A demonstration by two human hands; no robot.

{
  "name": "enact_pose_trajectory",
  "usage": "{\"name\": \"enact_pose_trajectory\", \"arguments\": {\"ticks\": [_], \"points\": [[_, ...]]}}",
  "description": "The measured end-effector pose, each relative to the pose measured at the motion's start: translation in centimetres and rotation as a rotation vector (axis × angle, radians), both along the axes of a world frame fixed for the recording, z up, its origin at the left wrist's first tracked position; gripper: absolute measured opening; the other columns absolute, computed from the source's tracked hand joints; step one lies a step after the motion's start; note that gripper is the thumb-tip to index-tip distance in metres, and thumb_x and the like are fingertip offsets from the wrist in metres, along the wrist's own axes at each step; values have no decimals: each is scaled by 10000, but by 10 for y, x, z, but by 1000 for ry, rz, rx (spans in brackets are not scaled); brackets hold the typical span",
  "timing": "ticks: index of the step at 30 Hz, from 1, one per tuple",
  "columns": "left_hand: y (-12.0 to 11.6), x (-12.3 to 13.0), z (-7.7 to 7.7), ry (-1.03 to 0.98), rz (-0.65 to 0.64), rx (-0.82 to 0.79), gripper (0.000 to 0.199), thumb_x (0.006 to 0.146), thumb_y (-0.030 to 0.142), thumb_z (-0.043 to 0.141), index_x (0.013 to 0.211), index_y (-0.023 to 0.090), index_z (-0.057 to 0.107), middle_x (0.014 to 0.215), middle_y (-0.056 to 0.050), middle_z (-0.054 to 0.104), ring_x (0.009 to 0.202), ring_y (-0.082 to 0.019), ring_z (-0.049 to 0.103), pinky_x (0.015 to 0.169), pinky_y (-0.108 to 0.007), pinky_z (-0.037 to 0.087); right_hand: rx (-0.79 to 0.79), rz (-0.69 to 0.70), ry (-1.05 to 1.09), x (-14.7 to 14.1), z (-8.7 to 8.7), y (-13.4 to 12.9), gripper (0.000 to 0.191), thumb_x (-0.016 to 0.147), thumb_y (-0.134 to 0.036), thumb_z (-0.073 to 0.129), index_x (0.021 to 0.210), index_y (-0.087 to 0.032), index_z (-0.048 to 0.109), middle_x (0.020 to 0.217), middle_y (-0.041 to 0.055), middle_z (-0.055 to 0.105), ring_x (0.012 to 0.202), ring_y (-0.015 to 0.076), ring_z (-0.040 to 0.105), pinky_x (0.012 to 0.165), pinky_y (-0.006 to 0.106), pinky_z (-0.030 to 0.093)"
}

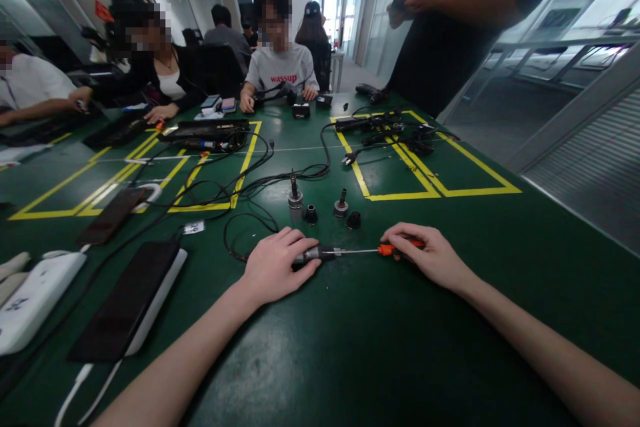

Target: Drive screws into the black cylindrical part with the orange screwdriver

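My left hand (283, 263) is closed around a dark, corded handheld tool (313, 254) lying on the green table. Its tip points right. In my right hand (425, 250) is a screwdriver with an orange handle (386, 250); its thin metal shaft reaches left to the tool's tip. Behind the hands stand a metal part with a long pin (295, 197) and a shorter metal part (341, 205). Beside them are two small black caps, one in the middle (311, 215) and one on the right (353, 219).
Black cables (300, 173) cross the table (390, 360) behind my left hand. Phones (127, 300) and a white power strip (37, 300) lie at the left. Yellow tape (405, 197) marks areas farther back. Several people sit or stand beyond.
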State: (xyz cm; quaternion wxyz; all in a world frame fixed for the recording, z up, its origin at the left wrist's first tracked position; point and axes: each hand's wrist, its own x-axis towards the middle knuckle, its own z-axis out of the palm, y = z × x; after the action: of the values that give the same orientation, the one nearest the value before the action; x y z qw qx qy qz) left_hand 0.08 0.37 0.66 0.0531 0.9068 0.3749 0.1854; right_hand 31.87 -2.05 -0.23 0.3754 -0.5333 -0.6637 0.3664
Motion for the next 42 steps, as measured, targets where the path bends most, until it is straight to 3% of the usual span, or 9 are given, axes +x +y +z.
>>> {"name": "enact_pose_trajectory", "arguments": {"ticks": [5, 12, 17, 27, 35, 42], "points": [[0, 0, -1, 3, -1, -3, 276, 983, 386, 632, 1174, 211, 727, 1030, -39, 747, 932, -211, 679, 772, -345, 572, -64, 0, 23, -1, 5, 0, 568, 824, -768, 687, 820, -206, 771, 716, 57, 708, 572, 171, 574, 537, 309, 501], [1, 0, -1, 4, -2, -4, 282, 983, 391, 629, 1176, 211, 726, 1036, -38, 748, 940, -214, 680, 781, -356, 576, -93, -7, 15, -6, 21, -2, 559, 779, -762, 740, 784, -204, 771, 758, 71, 733, 611, 177, 590, 563, 309, 504], [0, 0, -1, 3, -1, -2, 284, 984, 391, 626, 1177, 209, 728, 1031, -38, 748, 936, -220, 680, 781, -364, 577, -54, -24, 28, -5, 16, -2, 571, 783, -781, 724, 804, -213, 782, 769, 73, 742, 630, 193, 625, 577, 321, 527], [1, 0, -1, 3, 2, -15, 299, 987, 400, 616, 1182, 205, 732, 1039, -46, 750, 942, -217, 678, 780, -351, 579, -50, -38, 50, 0, 11, -2, 560, 785, -759, 748, 944, -224, 794, 919, 90, 776, 849, 262, 736, 792, 397, 620], [0, 0, 2, 2, 0, -13, 296, 991, 406, 605, 1177, 214, 731, 1031, -50, 749, 935, -215, 678, 773, -343, 581, -50, -46, 52, -3, 26, -3, 576, 704, -749, 823, 933, -222, 780, 901, 91, 783, 849, 287, 751, 812, 440, 629], [0, -1, 2, 4, 3, -16, 285, 985, 393, 619, 1178, 216, 731, 1028, -48, 744, 936, -213, 676, 771, -338, 576, -52, -32, 61, -3, 23, -3, 552, 726, -729, 816, 933, -218, 777, 901, 88, 790, 839, 276, 754, 793, 423, 633]]}}
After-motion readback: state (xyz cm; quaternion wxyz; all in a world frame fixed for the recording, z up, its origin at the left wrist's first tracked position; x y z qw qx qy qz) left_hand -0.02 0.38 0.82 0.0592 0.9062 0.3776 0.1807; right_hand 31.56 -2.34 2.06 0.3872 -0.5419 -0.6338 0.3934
